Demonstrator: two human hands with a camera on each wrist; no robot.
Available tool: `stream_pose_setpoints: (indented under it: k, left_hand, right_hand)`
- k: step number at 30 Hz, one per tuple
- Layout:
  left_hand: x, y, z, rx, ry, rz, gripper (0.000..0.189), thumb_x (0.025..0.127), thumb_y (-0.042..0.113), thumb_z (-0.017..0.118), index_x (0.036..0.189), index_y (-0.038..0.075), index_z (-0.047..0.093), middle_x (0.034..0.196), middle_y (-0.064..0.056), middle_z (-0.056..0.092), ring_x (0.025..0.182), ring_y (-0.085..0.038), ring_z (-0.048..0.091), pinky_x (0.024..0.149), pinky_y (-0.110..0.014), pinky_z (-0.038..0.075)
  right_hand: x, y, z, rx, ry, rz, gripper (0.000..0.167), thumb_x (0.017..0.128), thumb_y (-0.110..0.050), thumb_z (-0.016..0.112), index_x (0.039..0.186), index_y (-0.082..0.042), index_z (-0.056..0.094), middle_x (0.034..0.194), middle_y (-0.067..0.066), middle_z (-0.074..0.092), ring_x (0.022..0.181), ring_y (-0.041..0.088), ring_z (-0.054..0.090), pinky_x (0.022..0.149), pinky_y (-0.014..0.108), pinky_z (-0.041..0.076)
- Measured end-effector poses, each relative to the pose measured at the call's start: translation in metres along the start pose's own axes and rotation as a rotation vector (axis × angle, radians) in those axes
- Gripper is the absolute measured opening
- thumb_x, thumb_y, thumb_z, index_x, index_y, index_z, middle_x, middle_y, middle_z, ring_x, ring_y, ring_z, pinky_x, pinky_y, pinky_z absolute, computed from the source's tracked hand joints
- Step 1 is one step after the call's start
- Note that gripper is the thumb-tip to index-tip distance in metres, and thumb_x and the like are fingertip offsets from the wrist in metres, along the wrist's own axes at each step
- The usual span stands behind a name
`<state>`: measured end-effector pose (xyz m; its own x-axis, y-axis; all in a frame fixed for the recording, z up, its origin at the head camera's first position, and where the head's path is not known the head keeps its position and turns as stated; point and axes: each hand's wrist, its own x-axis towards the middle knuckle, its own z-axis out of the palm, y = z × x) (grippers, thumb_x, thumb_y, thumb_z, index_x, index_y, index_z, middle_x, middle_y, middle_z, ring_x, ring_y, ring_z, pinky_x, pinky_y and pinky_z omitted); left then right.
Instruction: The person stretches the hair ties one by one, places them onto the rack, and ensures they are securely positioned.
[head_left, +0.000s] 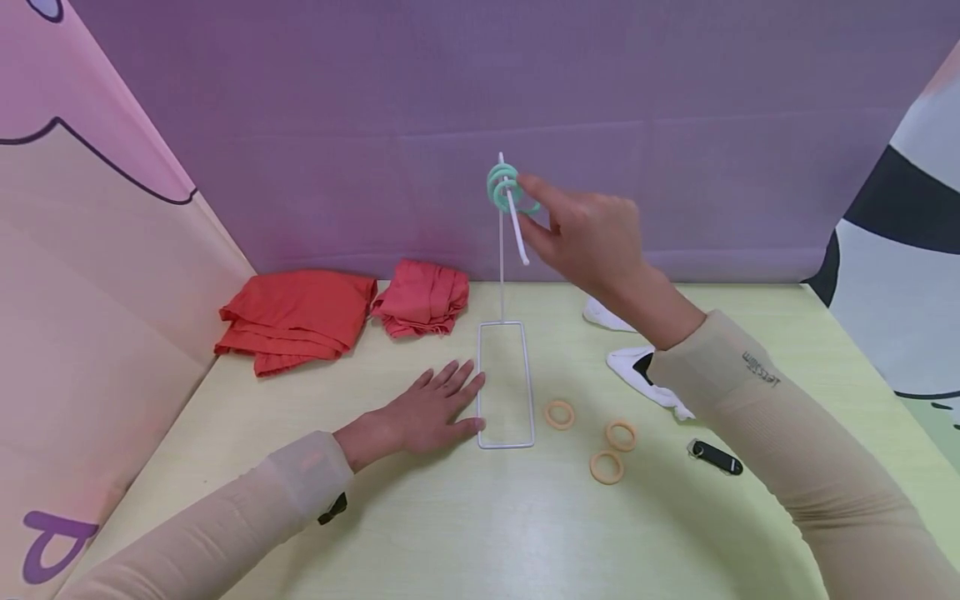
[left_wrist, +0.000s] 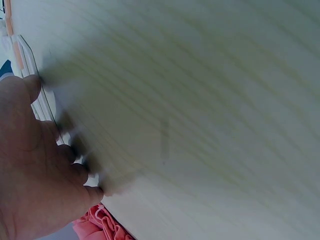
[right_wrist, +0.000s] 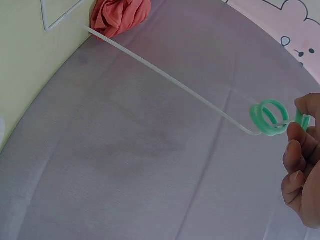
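A white wire stand (head_left: 502, 275) rises from a rectangular base (head_left: 530, 387) to an arm (head_left: 517, 229) that points toward me. Several mint-green rings (right_wrist: 256, 119) hang on that arm near its bend. My right hand (head_left: 592, 229) pinches another green ring (right_wrist: 305, 121) between thumb and index finger, around the arm in front of the hanging ones. My left hand (head_left: 431, 412) lies flat on the table, fingers spread, with fingertips and thumb at the left side of the base. In the left wrist view its fingertips (left_wrist: 35, 85) meet the white wire.
To the right of the base lie three wooden rings (head_left: 548, 415). A black key-fob-like object (head_left: 716, 457) and white cloth pieces (head_left: 633, 375) are farther right, partly under my right forearm. Two red cloths (head_left: 300, 312) lie at the back left, before a purple fabric wall (head_left: 337, 167).
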<state>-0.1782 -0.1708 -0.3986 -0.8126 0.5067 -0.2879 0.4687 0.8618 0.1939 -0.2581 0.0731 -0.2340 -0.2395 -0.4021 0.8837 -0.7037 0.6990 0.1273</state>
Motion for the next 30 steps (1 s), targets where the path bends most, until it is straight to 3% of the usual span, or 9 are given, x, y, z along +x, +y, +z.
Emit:
stream_pose_setpoints:
  k: [10, 30]
  left_hand:
    - [0.000, 0.001, 0.000, 0.007, 0.000, -0.003, 0.077, 0.102, 0.060, 0.037, 0.163, 0.021, 0.010, 0.171, -0.006, 0.002, 0.158, -0.032, -0.001, 0.126, -0.057, 0.007]
    - [0.001, 0.000, 0.001, 0.004, 0.002, -0.001, 0.077, 0.102, 0.060, 0.038, 0.163, 0.021, 0.010, 0.171, -0.007, 0.003, 0.158, -0.032, -0.001, 0.126, -0.058, 0.008]
  right_hand:
    - [0.004, 0.002, 0.010, -0.028, -0.012, 0.048, 0.024, 0.094, -0.029, 0.066, 0.113, -0.016, 0.074, 0.051, 0.005, 0.057, 0.041, 0.024, 0.050, 0.040, 0.031, 0.019]
    - [0.008, 0.001, 0.014, -0.054, -0.074, 0.104, 0.034, 0.094, -0.036, 0.066, 0.121, -0.016, 0.070, 0.048, 0.006, 0.050, 0.040, 0.024, 0.039, 0.041, 0.033, 0.022]
